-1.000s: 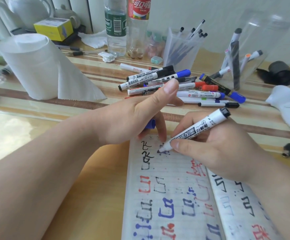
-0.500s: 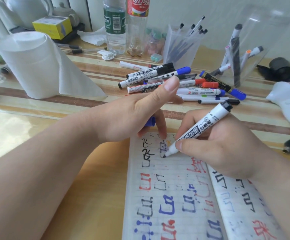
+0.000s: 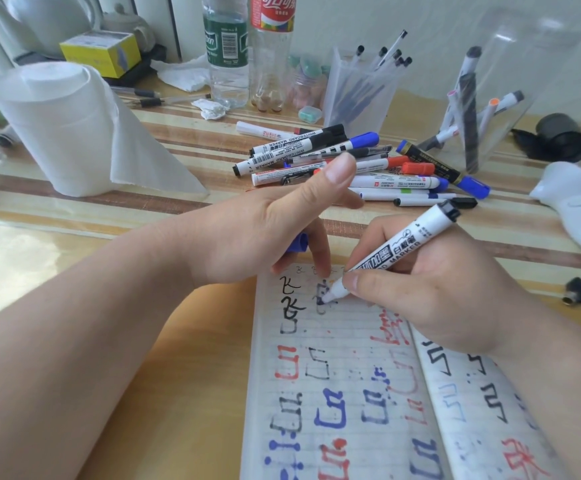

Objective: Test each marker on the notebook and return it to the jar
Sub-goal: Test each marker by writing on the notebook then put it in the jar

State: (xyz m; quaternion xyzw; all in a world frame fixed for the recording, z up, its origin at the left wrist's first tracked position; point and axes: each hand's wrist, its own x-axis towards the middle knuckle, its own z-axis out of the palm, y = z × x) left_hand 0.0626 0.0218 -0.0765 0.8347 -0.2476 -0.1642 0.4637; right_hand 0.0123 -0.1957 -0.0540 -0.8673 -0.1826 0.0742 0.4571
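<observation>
Pale wall [image 3: 455, 15] backs a glossy striped wooden surface [image 3: 74, 258], where a blurred clear jar [image 3: 531, 64] leans at the far right with a few markers inside, near a loose marker pile [image 3: 292, 152] and a paper towel roll [image 3: 57, 129]. The right hand [image 3: 438, 299] grips a white whiteboard marker [image 3: 403, 251], its tip on the open notebook [image 3: 337, 375], which is cut off below. The left hand [image 3: 264, 233] presses a fingertip on the page top and holds a blue cap [image 3: 297, 244] under its palm, the gripping fingers hidden.
</observation>
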